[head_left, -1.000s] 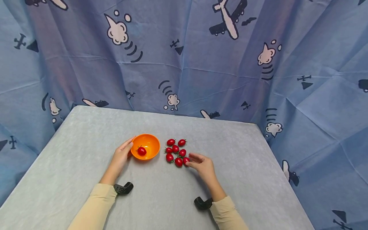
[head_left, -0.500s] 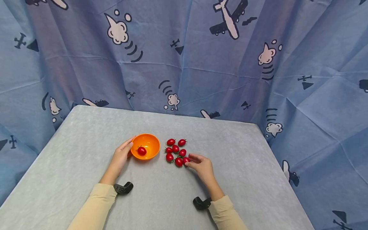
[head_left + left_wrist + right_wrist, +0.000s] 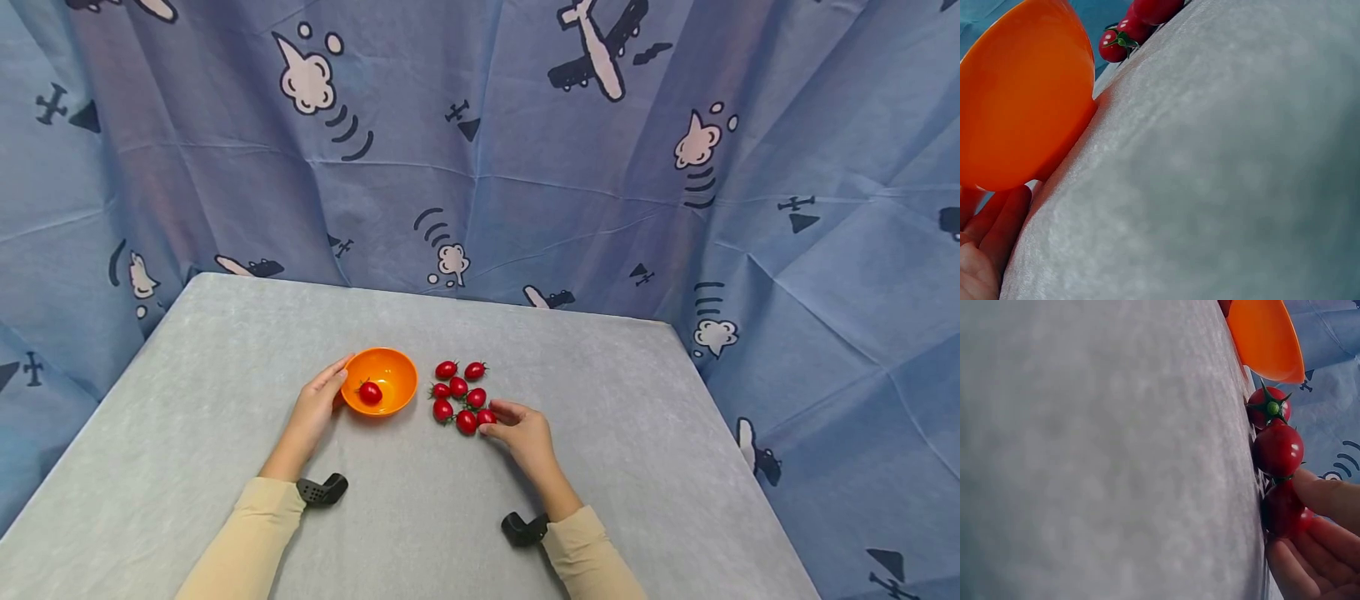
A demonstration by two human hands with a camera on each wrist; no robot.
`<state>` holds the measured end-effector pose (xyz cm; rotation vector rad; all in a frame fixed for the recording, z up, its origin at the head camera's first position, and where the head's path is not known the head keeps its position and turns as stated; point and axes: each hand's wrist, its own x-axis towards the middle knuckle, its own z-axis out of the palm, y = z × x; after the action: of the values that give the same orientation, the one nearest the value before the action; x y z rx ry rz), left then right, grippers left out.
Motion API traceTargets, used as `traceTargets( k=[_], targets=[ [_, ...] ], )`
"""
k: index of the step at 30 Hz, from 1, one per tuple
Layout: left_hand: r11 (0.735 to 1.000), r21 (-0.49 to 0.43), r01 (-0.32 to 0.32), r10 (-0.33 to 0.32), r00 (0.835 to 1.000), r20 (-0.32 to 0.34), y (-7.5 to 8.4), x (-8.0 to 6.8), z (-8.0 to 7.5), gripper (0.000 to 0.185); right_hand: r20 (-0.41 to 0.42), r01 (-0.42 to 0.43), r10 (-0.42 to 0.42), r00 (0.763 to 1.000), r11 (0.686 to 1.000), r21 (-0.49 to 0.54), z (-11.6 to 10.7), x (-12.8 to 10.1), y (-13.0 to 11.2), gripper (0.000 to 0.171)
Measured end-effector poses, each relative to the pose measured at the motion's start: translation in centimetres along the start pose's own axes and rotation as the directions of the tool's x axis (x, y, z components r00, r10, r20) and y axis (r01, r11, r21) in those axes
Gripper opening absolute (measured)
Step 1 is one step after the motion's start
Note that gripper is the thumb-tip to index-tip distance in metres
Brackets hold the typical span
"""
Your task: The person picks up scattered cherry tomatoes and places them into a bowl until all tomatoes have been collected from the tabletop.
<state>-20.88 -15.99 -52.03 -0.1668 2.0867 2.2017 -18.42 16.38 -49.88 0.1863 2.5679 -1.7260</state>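
An orange bowl [image 3: 400,385] stands on the table with one red cherry tomato [image 3: 371,392] inside. At the bowl's left side, my left hand [image 3: 313,408] rests with its fingers along the outer wall; in the left wrist view the extended fingers [image 3: 1007,222] meet the bowl low on its side. To the right of the bowl lies a group of several cherry tomatoes [image 3: 458,387] with green stems. My right hand [image 3: 529,436] has its thumb and fingers around the nearest right tomato [image 3: 1282,509], pinching it while it still sits among the others.
A pale grey cloth covers the table [image 3: 600,375]. Behind and beside it hangs a blue curtain [image 3: 525,208] printed with planes and clouds. Black wrist devices sit at the left cuff [image 3: 322,490] and the right cuff [image 3: 523,529].
My right hand has edged slightly left, closer around the tomato. The left hand, the bowl and the other tomatoes stay where they were.
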Motion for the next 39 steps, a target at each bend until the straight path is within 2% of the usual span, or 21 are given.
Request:
traceTargets(
  k=[16, 32, 39],
  targets=[
    [1.000, 0.006, -0.012, 0.012, 1.000, -0.013, 0.2, 0.0, 0.0, 0.049, -0.021, 0.040, -0.042, 0.999, 0.995, -0.091, 0.4, 0.1, 0.0, 0.037],
    [1.000, -0.006, -0.011, 0.011, 1.000, -0.002, 0.1, 0.0, -0.1, 0.049, -0.073, -0.020, 0.015, 0.997, 0.998, -0.058, 0.0, 0.1, -0.4, 0.035],
    [1.000, -0.001, -0.017, 0.017, 1.000, 0.001, 0.2, 0.0, 0.0, 0.049, -0.076, 0.002, -0.008, 0.997, 0.997, -0.072, -0.3, 0.0, -1.1, 0.035]
  ],
)
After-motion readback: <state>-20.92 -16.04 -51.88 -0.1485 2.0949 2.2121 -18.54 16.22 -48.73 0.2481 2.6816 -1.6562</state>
